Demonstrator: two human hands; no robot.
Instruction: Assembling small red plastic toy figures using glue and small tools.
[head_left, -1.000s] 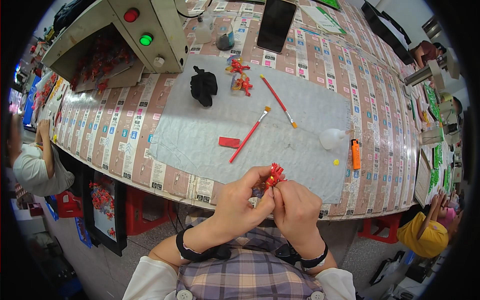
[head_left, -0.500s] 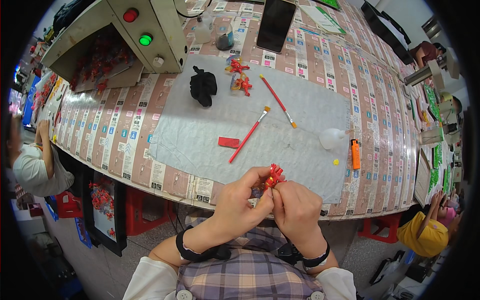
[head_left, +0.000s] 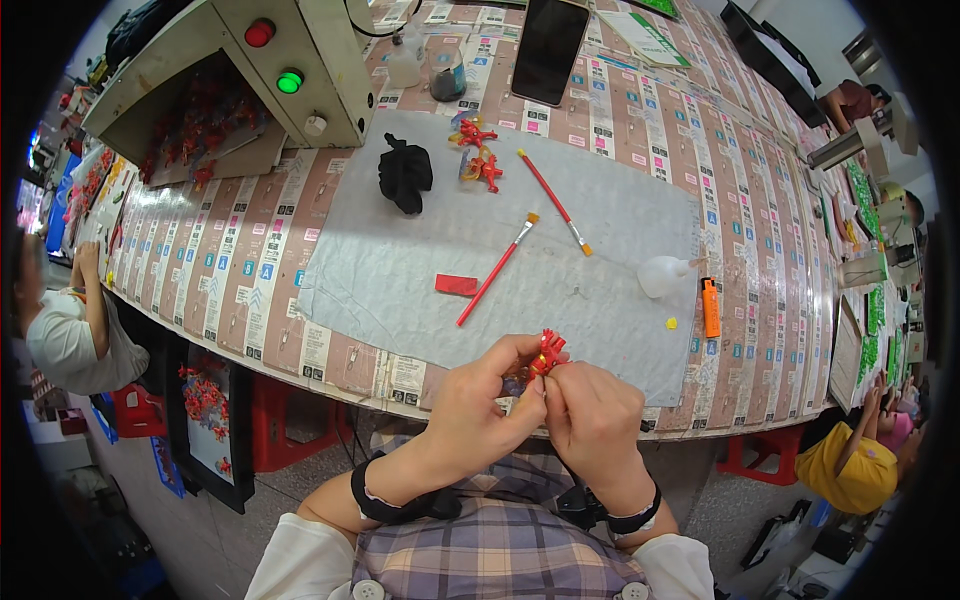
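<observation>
My left hand (head_left: pixel 480 390) holds a small red toy figure (head_left: pixel 550 350) with yellow bits between thumb and fingers, just over the near edge of the grey cloth (head_left: pixel 400 300). A bluish clear part shows under its fingers. My right hand (head_left: pixel 597 405) is closed in a pinch against the figure's lower side; what its fingertips grip is hidden. Beyond the hands lie a red-handled flat brush (head_left: pixel 497 272), a second red brush (head_left: pixel 553 200) and a red block (head_left: pixel 456 285). Two similar red figures (head_left: pixel 478 133) with clear parts rest farther back beside a crumpled black cloth (head_left: pixel 405 175).
A white squeeze bottle (head_left: pixel 665 277), an orange lighter (head_left: pixel 710 308) and a yellow scrap (head_left: pixel 671 323) lie at right. A phone (head_left: pixel 550 50) and a glass jar (head_left: pixel 448 78) stand behind. At left, a metal machine (head_left: pixel 330 60) contains red figures. Other people sit on both sides.
Almost nothing differs. Both hands stay together on the figure, which has at most turned slightly; the view has shifted a little.
</observation>
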